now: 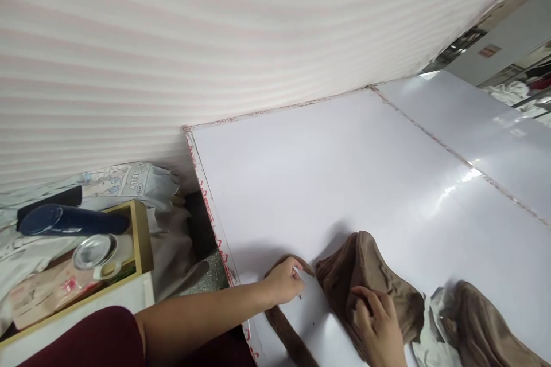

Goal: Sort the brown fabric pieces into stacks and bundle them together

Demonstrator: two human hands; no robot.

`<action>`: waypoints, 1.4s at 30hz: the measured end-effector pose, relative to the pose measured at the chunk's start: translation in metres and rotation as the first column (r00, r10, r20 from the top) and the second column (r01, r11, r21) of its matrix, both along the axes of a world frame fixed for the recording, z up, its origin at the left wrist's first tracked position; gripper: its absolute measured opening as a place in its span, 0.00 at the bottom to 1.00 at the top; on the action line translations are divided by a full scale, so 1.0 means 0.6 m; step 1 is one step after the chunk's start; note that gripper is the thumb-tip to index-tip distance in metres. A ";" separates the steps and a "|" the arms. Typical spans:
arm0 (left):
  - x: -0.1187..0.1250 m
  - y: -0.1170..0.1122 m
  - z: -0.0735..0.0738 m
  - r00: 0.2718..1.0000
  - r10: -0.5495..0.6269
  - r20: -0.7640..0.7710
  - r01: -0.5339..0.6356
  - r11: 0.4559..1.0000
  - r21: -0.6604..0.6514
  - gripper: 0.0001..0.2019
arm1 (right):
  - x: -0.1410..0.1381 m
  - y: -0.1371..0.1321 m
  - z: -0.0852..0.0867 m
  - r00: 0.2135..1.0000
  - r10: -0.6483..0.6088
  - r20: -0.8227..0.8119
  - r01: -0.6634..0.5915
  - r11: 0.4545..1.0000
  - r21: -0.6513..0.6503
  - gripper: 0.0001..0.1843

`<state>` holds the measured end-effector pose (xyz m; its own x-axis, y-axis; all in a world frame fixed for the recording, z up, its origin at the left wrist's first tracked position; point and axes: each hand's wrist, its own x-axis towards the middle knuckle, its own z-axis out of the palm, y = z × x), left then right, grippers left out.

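Note:
My left hand (pixel 284 282) is closed in a pinch above the white tabletop, with a small pale thing at its fingertips too unclear to name. Beside and under that hand curves a narrow brown plush strip (pixel 289 335). A larger folded piece of brown plush fabric (pixel 381 266) stands up in creases to the right. My right hand (pixel 377 321) is closed with its curled thumb and fingers against the near side of this fabric, seemingly pinching it. Some small dark specks lie on the table between the hands.
More brown fabric (pixel 486 321) and crumpled pale material (pixel 437 332) lie at the right. The white table (pixel 310 178) has taped edges and meets a striped pale curtain (pixel 215 40). At left, a wooden tray (pixel 141 235) holds a dark blue bottle (pixel 75 221) and a lidded cup (pixel 97 252).

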<state>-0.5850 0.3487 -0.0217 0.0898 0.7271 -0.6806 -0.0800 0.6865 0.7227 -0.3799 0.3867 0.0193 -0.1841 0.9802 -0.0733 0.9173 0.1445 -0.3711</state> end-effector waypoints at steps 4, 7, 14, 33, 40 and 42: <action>-0.043 0.004 -0.004 0.997 0.077 -0.020 -0.077 0.997 0.019 0.23 | -0.043 -0.016 -0.029 0.999 0.035 0.036 -0.035 0.999 0.002 0.26; -0.067 0.005 -0.007 0.995 0.101 0.005 -0.101 0.995 0.028 0.21 | -0.045 -0.012 -0.044 0.999 0.013 0.048 -0.013 1.000 0.001 0.19; -0.067 -0.001 -0.023 0.991 0.125 0.051 -0.128 0.989 0.071 0.16 | 0.013 -0.003 -0.024 0.998 -0.040 0.055 0.034 0.994 0.104 0.19; -0.068 -0.013 -0.032 0.990 0.128 0.052 -0.135 0.978 0.161 0.10 | -0.031 -0.018 -0.026 0.958 0.060 0.280 -0.085 0.994 0.075 0.18; -0.069 -0.014 -0.029 0.993 0.115 0.009 -0.115 0.979 0.169 0.09 | -0.066 -0.026 -0.038 0.921 0.100 0.377 -0.128 0.991 0.050 0.20; -0.072 -0.014 -0.026 0.995 0.103 -0.010 -0.100 0.981 0.164 0.09 | -0.057 -0.019 -0.042 0.936 0.084 0.341 -0.110 0.992 0.057 0.19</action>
<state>-0.6280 0.3404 -0.0372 -0.0010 0.8332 -0.5530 -0.1290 0.5482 0.8263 -0.4143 0.3755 -0.0056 -0.2560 0.9637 -0.0759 0.9667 0.2546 -0.0270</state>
